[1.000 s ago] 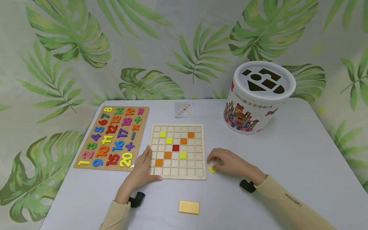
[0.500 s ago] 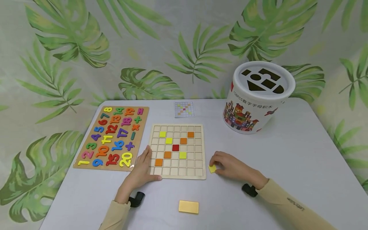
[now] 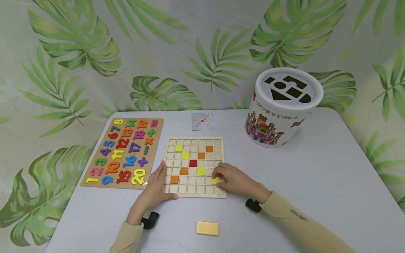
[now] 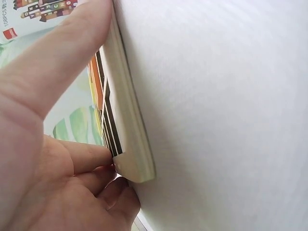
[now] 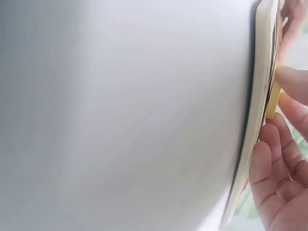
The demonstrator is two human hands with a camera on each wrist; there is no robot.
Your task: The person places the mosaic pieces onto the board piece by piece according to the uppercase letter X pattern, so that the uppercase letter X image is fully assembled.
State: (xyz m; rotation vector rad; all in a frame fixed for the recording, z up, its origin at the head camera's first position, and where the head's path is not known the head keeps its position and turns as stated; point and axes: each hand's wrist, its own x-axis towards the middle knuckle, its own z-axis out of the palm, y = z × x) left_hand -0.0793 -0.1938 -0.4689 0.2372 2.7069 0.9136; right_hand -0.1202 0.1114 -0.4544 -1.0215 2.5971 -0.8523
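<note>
A wooden grid board (image 3: 188,189) lies flat in the head view, with yellow, orange and red square tiles forming two crossing diagonals. Thumb and fingertips of my right hand (image 3: 237,179) pinch a yellow tile (image 3: 215,181) over the board's right side, near the lower right. In the right wrist view this yellow tile (image 5: 273,102) is seen edge-on, close against the board face. My left hand (image 3: 154,188) rests at the board's lower left corner, its thumb along the front edge and its fingers by the left edge. The left wrist view shows the board's edge (image 4: 127,106) between thumb and fingers.
A small pattern card (image 3: 202,121) with a coloured X lies behind the board. To the left is a number puzzle board (image 3: 124,153). A white bucket (image 3: 281,109) with a shape-hole lid stands back right. A pale yellow block (image 3: 207,228) lies near the front.
My right hand has carried the yellow tile left, from the tabletop beside the board onto the board's right side. My left hand has stayed at the corner.
</note>
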